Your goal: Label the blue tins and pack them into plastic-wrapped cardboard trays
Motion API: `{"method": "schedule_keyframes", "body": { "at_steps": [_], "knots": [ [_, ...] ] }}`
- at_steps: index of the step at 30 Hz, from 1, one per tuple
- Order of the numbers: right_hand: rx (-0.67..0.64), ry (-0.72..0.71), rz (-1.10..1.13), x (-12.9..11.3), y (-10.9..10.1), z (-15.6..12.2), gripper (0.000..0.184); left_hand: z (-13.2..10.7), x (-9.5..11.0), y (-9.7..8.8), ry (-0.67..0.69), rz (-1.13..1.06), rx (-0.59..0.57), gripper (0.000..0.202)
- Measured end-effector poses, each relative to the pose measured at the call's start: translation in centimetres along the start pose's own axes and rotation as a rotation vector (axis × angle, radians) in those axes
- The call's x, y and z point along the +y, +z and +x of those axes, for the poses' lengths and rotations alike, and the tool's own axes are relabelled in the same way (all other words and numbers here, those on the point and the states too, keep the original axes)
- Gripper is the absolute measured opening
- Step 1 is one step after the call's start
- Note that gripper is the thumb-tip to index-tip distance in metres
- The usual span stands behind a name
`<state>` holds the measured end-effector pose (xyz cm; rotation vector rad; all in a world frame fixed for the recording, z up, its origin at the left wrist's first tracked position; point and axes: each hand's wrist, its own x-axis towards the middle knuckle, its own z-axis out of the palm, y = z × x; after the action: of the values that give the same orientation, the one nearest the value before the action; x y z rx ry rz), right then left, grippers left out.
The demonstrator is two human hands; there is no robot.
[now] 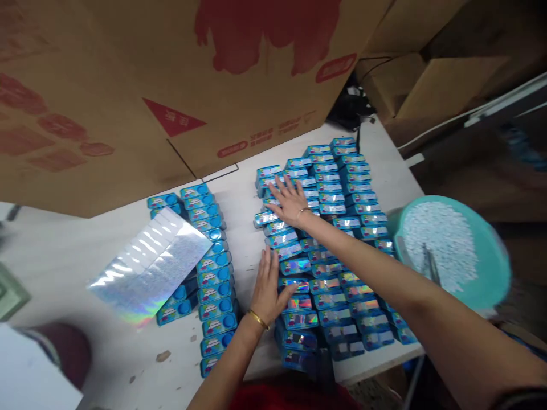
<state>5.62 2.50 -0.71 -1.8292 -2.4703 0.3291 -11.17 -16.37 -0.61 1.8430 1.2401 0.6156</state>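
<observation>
Several columns of small blue boxes (328, 285) with shiny, rainbow-reflecting tops stand packed together on the white table. My right hand (293, 202) lies over the upper left part of this block, fingers spread across the tops. Against the block's left edge rests my left hand (268, 290), its fingers stretched out and its thumb over the box tops. Neither hand grasps a box. Farther left stands another group of blue boxes (216, 293), each with a round blue spot on top. A glossy holographic sticker sheet (149, 267) lies across part of that group.
A big cardboard box (128, 114) with red print stands along the table's back. On the right, a turquoise basin (491, 267) holds many small white pieces and a metal tool (431, 265), possibly tweezers. The white table (241, 228) shows between the two groups.
</observation>
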Motion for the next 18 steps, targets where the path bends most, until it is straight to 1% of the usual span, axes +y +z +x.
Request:
{"method": "schedule_keyframes", "body": {
  "at_steps": [1,2,3,4,5,6,7,8,9,10,11,12,13,14,15,17,18],
  "knots": [
    [0.009,0.016,0.011,0.0,-0.1,-0.8,0.064,-0.7,-0.1,-1.5,0.036,0.056,-0.008,0.073],
    [0.032,0.024,0.025,-0.3,-0.1,-1.4,0.067,-1.3,-0.5,-3.5,0.056,0.117,0.022,0.066],
    [0.064,0.020,0.046,-0.8,-0.3,-1.9,0.067,-1.7,-1.3,-6.0,0.057,0.183,0.089,0.057],
    [0.095,0.001,0.075,-1.6,-0.4,-2.2,0.066,-1.9,-2.4,-8.8,0.023,0.246,0.194,0.051],
    [0.123,-0.031,0.112,-2.7,-0.6,-2.3,0.065,-2.1,-3.8,-11.9,-0.046,0.315,0.319,0.046],
    [0.144,-0.074,0.155,-4.2,-0.8,-2.2,0.063,-2.1,-5.4,-15.0,-0.142,0.388,0.433,0.043],
    [0.155,-0.123,0.201,-6.1,-0.9,-1.8,0.062,-2.1,-7.0,-17.9,-0.246,0.459,0.494,0.044],
    [0.159,-0.175,0.249,-8.2,-1.0,-1.3,0.061,-2.1,-8.6,-20.4,-0.339,0.541,0.531,0.047],
    [0.157,-0.224,0.292,-10.5,-1.0,-0.7,0.060,-2.1,-10.0,-22.6,-0.456,0.615,0.525,0.052],
    [0.152,-0.269,0.329,-12.9,-1.0,-0.1,0.059,-2.1,-11.3,-24.2,-0.578,0.655,0.486,0.056],
    [0.146,-0.308,0.356,-15.4,-0.9,0.6,0.059,-2.2,-12.2,-25.3,-0.683,0.672,0.438,0.058],
    [0.138,-0.345,0.372,-17.7,-0.7,1.3,0.058,-2.3,-12.9,-26.0,-0.762,0.666,0.395,0.057],
    [0.131,-0.379,0.378,-19.9,-0.7,1.8,0.056,-2.5,-13.2,-26.3,-0.798,0.646,0.368,0.053],
    [0.128,-0.412,0.378,-21.9,-0.6,2.2,0.055,-2.7,-13.1,-26.4,-0.784,0.611,0.356,0.046],
    [0.127,-0.442,0.374,-23.6,-0.7,2.5,0.053,-2.8,-12.7,-26.3,-0.726,0.559,0.354,0.040],
    [0.114,-0.483,0.364,-26.0,-1.2,2.5,0.049,-2.9,-11.3,-26.0,-0.552,0.396,0.333,0.032],
    [0.094,-0.491,0.362,-26.6,-1.6,2.4,0.047,-2.8,-10.4,-25.9,-0.467,0.291,0.302,0.030]
  ]
}}
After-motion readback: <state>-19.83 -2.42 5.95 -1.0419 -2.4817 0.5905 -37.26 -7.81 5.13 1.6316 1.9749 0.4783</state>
